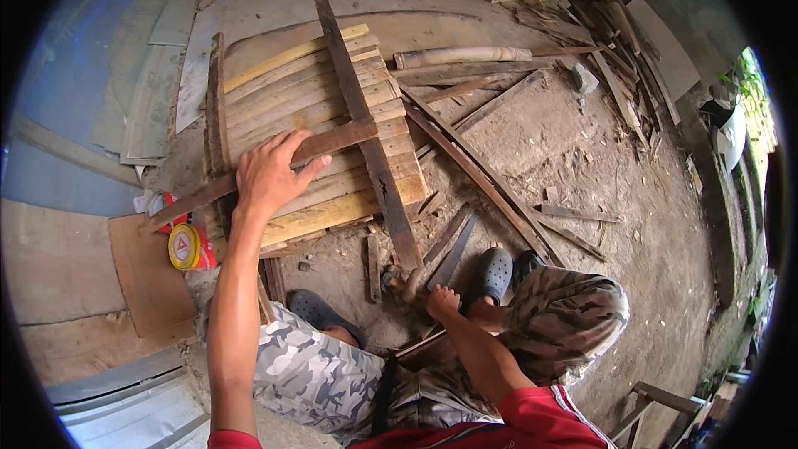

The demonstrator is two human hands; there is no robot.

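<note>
Many scrap planks (499,191) litter the bare dirt ground (648,224) around a slatted panel (324,116).

Slatted panel (332,125): pale raw wood, unpainted, matt, rough-sawn, grain showing.
Dark battens (366,129) laid across it: weathered wood, brown-grey, dull, splintery at the edges.
Loose strips (482,175), at 3 o'clock from the panel: old timber, matt, cracked.
Ground (582,166): bare packed earth, dusty, strewn with wood chips.
Round tin (184,247), at 8 o'clock from the panel: metal, painted yellow and red, glossy.
Boards (58,262) at the left rim: flat plywood, tan, smooth and dull.
Clogs (492,273): moulded plastic or rubber, dark grey, perforated, matt.
Trousers (573,316): woven cloth, camouflage print, soft, matt.
Shirt (532,424): red cloth, smooth.
</note>
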